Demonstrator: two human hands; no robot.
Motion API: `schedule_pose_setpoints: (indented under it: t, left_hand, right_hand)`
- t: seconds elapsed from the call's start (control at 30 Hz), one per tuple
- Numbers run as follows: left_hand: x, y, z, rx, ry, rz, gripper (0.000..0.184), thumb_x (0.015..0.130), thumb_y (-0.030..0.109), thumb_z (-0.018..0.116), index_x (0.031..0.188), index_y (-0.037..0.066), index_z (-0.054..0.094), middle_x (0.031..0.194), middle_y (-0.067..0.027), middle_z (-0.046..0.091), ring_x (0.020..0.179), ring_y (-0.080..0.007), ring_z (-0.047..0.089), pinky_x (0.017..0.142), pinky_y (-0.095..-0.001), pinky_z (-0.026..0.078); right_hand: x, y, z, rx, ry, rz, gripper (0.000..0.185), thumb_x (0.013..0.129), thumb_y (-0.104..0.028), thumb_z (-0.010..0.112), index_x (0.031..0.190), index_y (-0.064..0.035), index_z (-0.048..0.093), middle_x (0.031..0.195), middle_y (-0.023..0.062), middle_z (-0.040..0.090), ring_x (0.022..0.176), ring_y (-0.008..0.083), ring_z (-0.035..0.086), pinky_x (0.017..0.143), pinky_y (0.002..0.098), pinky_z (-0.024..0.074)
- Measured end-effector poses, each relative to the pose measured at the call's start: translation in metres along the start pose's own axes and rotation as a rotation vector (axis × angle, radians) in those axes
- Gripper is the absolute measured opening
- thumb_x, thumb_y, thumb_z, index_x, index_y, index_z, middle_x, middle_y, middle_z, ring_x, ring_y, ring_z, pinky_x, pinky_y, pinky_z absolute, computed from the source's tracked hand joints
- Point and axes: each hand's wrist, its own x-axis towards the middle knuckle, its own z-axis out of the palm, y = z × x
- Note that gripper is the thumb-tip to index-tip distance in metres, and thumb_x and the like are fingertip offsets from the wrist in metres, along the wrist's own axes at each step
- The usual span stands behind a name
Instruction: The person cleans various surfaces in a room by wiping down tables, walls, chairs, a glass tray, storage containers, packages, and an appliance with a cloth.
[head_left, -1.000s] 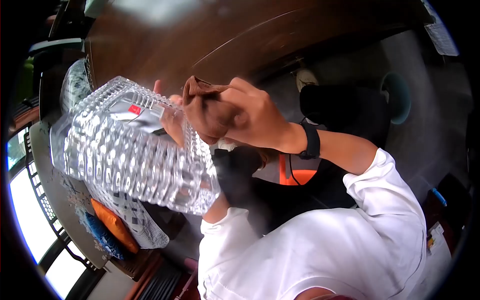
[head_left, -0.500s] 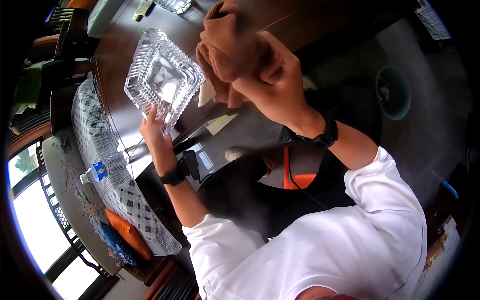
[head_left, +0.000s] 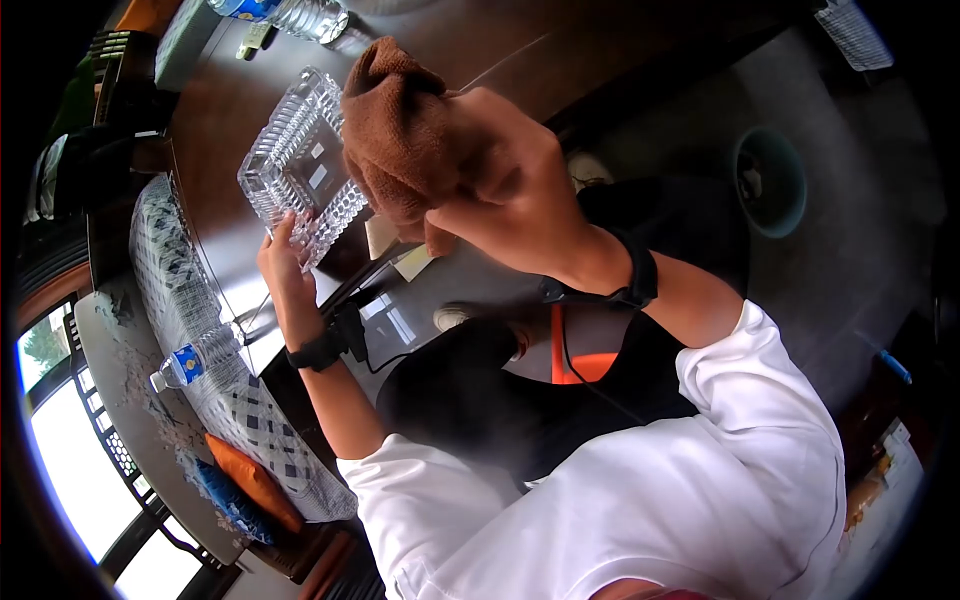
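Note:
My left hand (head_left: 289, 282) grips the near corner of a square, clear cut-glass dish (head_left: 270, 165), which is held up tilted above the dark table. Small white label-like patches show at the dish's base. In my right hand (head_left: 525, 190) is a bunched brown cloth (head_left: 400, 150), with the fingers closed around it. The cloth covers the dish's right side from view, so I cannot tell whether the two touch.
Beyond the dish, a plastic water bottle (head_left: 305, 18) lies on the dark wooden table (head_left: 440, 50). Another water bottle (head_left: 195, 360) is near the patterned sofa cover at left. A round bin (head_left: 770, 185) stands on the floor at right.
The cloth and my right hand have moved left and slightly down, over the dish's right side. The dish has tilted and shifted a little left. More of the far bottle has come into view.

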Motion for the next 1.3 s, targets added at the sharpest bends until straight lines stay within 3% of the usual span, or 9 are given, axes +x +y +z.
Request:
schedule_pose_setpoints:
  t: [0.4, 0.6, 0.73, 0.87, 0.9, 1.0, 1.07, 1.17, 1.3]
  left_hand:
    - [0.004, 0.003, -0.004, 0.149, -0.043, 0.027, 0.039, 0.095, 0.023, 0.069, 0.126, 0.0, 0.061, 0.1, -0.0106, 0.071, 0.079, -0.0163, 0.069, 0.066, -0.0262, 0.049]
    - [0.006, 0.004, -0.006, 0.425, 0.002, 0.164, 0.043, 0.093, 0.039, 0.071, 0.111, 0.0, 0.07, 0.085, 0.0009, 0.06, 0.079, -0.0117, 0.05, 0.071, -0.0272, 0.039]
    - [0.01, 0.003, -0.008, 0.694, 0.048, 0.225, 0.044, 0.097, 0.039, 0.068, 0.102, -0.004, 0.07, 0.086, -0.0039, 0.064, 0.077, -0.0098, 0.047, 0.068, -0.0279, 0.04]
    - [0.03, -0.021, -0.012, 0.639, 0.067, 0.409, 0.039, 0.098, 0.028, 0.065, 0.109, -0.01, 0.067, 0.093, -0.0133, 0.072, 0.082, -0.0178, 0.063, 0.077, -0.0341, 0.049]
    - [0.014, -0.006, -0.006, 0.613, -0.005, 0.284, 0.051, 0.098, 0.033, 0.065, 0.121, -0.011, 0.063, 0.119, -0.0255, 0.068, 0.112, -0.0305, 0.064, 0.098, -0.0383, 0.046]
    - [0.051, -0.034, -0.026, 1.047, 0.244, 0.559, 0.065, 0.096, 0.041, 0.066, 0.136, -0.01, 0.055, 0.141, -0.0326, 0.052, 0.134, -0.0406, 0.049, 0.112, -0.0428, 0.037]
    - [0.005, 0.015, 0.0, 0.968, 0.261, 0.663, 0.075, 0.093, 0.049, 0.067, 0.147, 0.0, 0.048, 0.158, -0.0314, 0.03, 0.145, -0.0425, 0.034, 0.119, -0.0457, 0.028]
    - [-0.036, 0.084, 0.057, 0.42, -0.21, 0.751, 0.053, 0.099, 0.025, 0.065, 0.145, 0.0, 0.051, 0.128, -0.0188, 0.067, 0.116, -0.0244, 0.065, 0.101, -0.0334, 0.049]
    - [0.022, 0.122, 0.142, 0.453, -0.687, 0.688, 0.055, 0.104, 0.03, 0.058, 0.152, 0.008, 0.043, 0.125, -0.0113, 0.069, 0.114, -0.0193, 0.067, 0.095, -0.0303, 0.05]
  right_hand:
    - [0.007, 0.006, -0.006, -0.214, -0.023, -0.264, 0.047, 0.067, -0.008, 0.078, 0.111, 0.0024, 0.063, 0.098, 0.0139, 0.064, 0.085, 0.0288, 0.068, 0.076, 0.0358, 0.0548]
    - [0.006, 0.01, -0.005, -0.238, -0.006, -0.2, 0.048, 0.067, -0.011, 0.077, 0.11, 0.0027, 0.063, 0.098, 0.0144, 0.065, 0.089, 0.0314, 0.067, 0.078, 0.0374, 0.0535]
    - [0.006, 0.005, -0.007, -0.273, -0.023, -0.176, 0.045, 0.066, -0.01, 0.077, 0.108, 0.0014, 0.063, 0.097, 0.0135, 0.064, 0.089, 0.0306, 0.066, 0.079, 0.0376, 0.0531]
    - [0.008, 0.001, -0.012, -0.222, -0.02, -0.086, 0.041, 0.067, -0.008, 0.077, 0.105, 0.0004, 0.063, 0.095, 0.0127, 0.064, 0.088, 0.0295, 0.066, 0.078, 0.0369, 0.053]
    - [0.009, 0.0, -0.014, -0.214, -0.015, -0.075, 0.04, 0.067, -0.008, 0.076, 0.104, 0.0003, 0.063, 0.095, 0.0125, 0.064, 0.087, 0.029, 0.066, 0.077, 0.0366, 0.053]
    - [0.013, -0.002, -0.023, -0.23, 0.014, -0.101, 0.036, 0.07, -0.006, 0.076, 0.103, 0.0, 0.063, 0.094, 0.0106, 0.065, 0.085, 0.0246, 0.067, 0.076, 0.035, 0.0532]
    - [0.018, -0.006, -0.031, -0.289, 0.026, -0.162, 0.033, 0.073, -0.006, 0.076, 0.103, 0.0001, 0.063, 0.092, 0.0091, 0.066, 0.083, 0.0211, 0.067, 0.074, 0.0332, 0.0531]
    - [0.02, -0.016, -0.036, -0.256, 0.063, -0.196, 0.028, 0.078, -0.005, 0.076, 0.102, 0.0004, 0.063, 0.09, 0.0068, 0.067, 0.08, 0.0163, 0.066, 0.073, 0.0298, 0.0524]
    - [0.034, -0.014, -0.052, -0.382, 0.078, -0.385, 0.028, 0.082, -0.003, 0.075, 0.106, 0.0021, 0.061, 0.087, 0.006, 0.068, 0.076, 0.011, 0.066, 0.068, 0.0238, 0.0519]
